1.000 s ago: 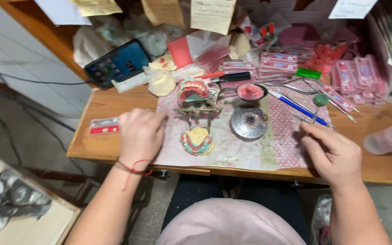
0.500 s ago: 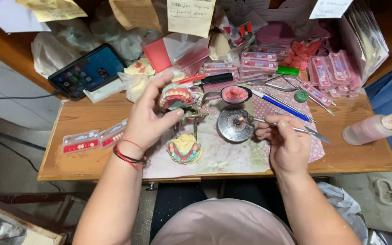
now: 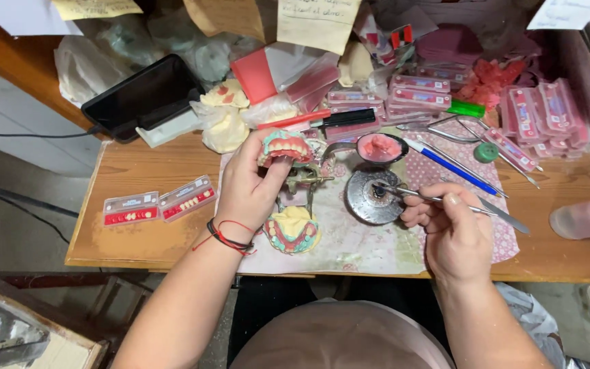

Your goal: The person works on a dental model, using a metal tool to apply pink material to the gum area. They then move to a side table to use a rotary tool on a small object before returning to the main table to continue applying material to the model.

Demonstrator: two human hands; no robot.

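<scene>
While L hand [image 3: 246, 188] grips denture [image 3: 285, 147]; R hand [image 3: 453, 236] holds tool [image 3: 431, 198].

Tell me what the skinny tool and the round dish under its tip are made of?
The thin tool in the right hand looks like bare metal: silvery, shiny. The round dish seems metal too, grey and dull, stained dark.

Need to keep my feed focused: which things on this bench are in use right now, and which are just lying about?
In use:
left hand holding the denture model
right hand holding a metal tool at the round metal dish

Lying about:
phone
tooth cards
blue pen
green cap
</scene>
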